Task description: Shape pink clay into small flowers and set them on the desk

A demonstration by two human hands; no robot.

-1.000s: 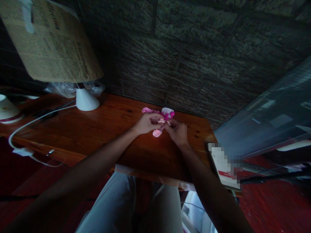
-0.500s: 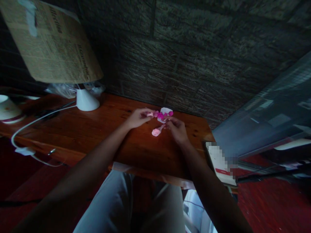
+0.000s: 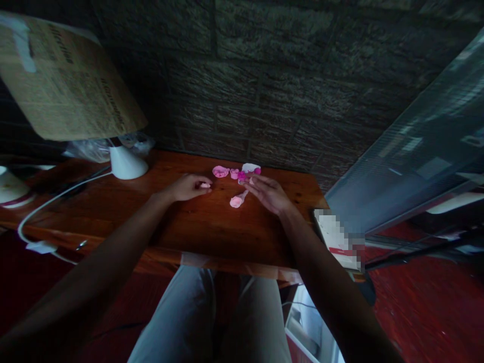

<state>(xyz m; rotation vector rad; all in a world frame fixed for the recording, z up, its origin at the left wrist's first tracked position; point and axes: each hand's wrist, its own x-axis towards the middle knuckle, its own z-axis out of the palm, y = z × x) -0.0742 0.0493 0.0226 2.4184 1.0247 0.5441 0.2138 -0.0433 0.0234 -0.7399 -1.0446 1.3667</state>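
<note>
My left hand [image 3: 188, 187] rests low over the wooden table with its fingers closed around a small pale pink lump [image 3: 205, 185]. Further right, my right hand [image 3: 269, 191] pinches another pale pink piece [image 3: 251, 180] between thumb and fingers, at the edge of a cluster of soft-looking pieces. In that cluster are a pink ruffled piece [image 3: 220, 172], a smaller pink piece [image 3: 235, 174], a magenta one [image 3: 242, 176] and a white piece [image 3: 251, 167] behind. Between the hands lies a pale pink flower-shaped piece [image 3: 237, 201] with a narrow stem-like end.
A lamp with a newsprint shade [image 3: 71, 85] and white base [image 3: 128, 164] stands on the table [image 3: 219, 232] at left, its cable [image 3: 49, 201] hanging over the front. A cup-like container [image 3: 11, 189] sits far left. A white box [image 3: 336, 242] is at right. A brick wall [image 3: 234, 85] rises behind.
My left hand has moved left, away from the cluster, still with a pale pink lump. The ruffled pink piece now shows. My right hand has shifted slightly, its fingers straighter.
</note>
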